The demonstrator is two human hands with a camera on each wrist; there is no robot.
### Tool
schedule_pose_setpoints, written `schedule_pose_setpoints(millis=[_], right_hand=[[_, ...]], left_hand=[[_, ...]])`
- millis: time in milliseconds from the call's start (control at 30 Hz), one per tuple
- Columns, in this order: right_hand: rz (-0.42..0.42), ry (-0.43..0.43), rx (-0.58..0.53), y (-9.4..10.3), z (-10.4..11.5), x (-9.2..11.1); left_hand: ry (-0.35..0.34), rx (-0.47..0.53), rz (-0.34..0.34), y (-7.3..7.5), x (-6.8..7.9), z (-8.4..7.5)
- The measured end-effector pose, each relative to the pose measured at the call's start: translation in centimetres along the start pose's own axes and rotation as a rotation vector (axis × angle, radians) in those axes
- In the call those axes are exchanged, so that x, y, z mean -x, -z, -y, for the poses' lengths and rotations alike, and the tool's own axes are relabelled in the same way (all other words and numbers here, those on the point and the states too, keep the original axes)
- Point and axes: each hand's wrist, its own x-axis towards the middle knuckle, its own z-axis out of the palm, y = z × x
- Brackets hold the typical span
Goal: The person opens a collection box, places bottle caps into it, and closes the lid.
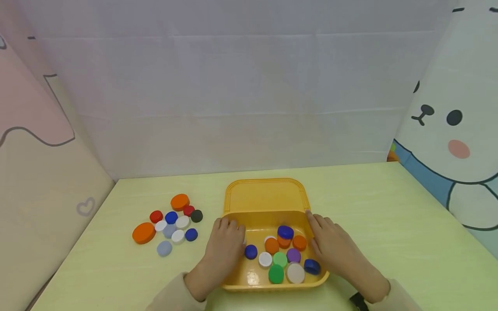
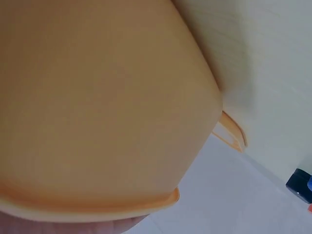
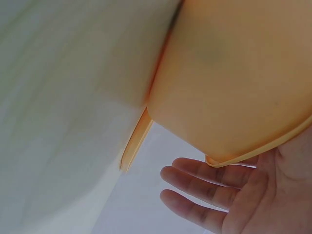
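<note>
A yellow box (image 1: 272, 287) stood at the lower centre of the frame, with a flat yellow panel (image 1: 266, 195) lying along its far edge. The left hand (image 1: 225, 246) lay over the box's left rim, fingers bent inward and their tips hidden, so whether it grasped the box could not be told. The right hand (image 1: 337, 248) rested against the right rim, its fingers extended and loose; in the right wrist view the rim crossed near the palm.

Inside the box were round caps (image 1: 279, 260): blue, orange, white, green and purple, one blue one overlapping an orange one. At the left of the frame, on the pale table (image 1: 373, 207), lay a loose cluster of discs (image 1: 170, 231) in red, white, blue and black, with two larger orange discs (image 1: 144, 233). A pale cloth backdrop (image 1: 233, 86) filled the upper frame, and a cartoon animal print (image 1: 443, 142) hung at the right edge.
</note>
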Motion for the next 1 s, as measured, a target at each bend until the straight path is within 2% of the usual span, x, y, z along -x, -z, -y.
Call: schedule_pose_setpoints(millis=[133, 300, 433, 533, 700, 900, 1000], right_hand=[[0.001, -0.001, -0.001, 0.0, -0.1, 0.0], [0.014, -0.010, -0.004, 0.1, 0.0, 0.0], [0.018, -0.013, -0.008, 0.2, 0.1, 0.0], [0.020, -0.015, -0.011, 0.2, 0.1, 0.0], [0.011, -0.008, -0.005, 0.2, 0.1, 0.0], [0.016, -0.010, 0.001, 0.2, 0.1, -0.1], [0.017, -0.011, 0.000, 0.2, 0.1, -0.1]], left_hand=[[0.009, 0.095, -0.004, 0.6, 0.0, 0.4], [0.061, 0.191, -0.001, 1.7, 0.0, 1.1], [0.107, 0.216, -0.018, 2.6, 0.0, 2.1], [0.131, 0.189, -0.051, 2.9, 0.1, 2.9], [0.192, 0.187, -0.040, 2.8, 0.4, 4.3], [0.222, 0.186, -0.057, 1.9, 1.0, 6.3], [0.246, 0.192, -0.023, 1.4, 1.4, 7.0]])
